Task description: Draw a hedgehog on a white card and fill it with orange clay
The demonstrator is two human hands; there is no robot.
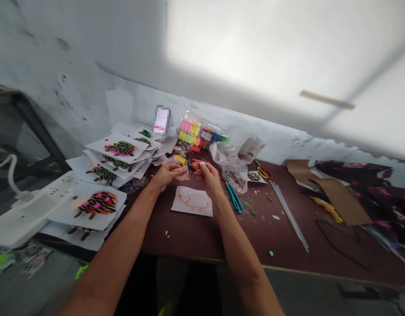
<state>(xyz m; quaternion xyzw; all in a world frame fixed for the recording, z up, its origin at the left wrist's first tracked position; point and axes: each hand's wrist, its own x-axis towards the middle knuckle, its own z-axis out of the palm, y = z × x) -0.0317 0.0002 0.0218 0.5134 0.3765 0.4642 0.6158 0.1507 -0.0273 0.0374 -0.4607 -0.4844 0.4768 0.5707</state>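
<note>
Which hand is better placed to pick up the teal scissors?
The right hand looks better placed: the teal scissors lie close beside it on the table, while the left hand is farther off, with the right hand between it and them.

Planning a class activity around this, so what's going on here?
A person sits at a dark red table. Their right hand pinches a bit of orange clay, and their left hand is raised close beside it, fingers curled. Just below lies a paper with an orange animal outline. To the left are stacked sheets bearing spiky clay animals. Behind stands a bag of clay tubs, and teal scissors lie to the right.
</note>
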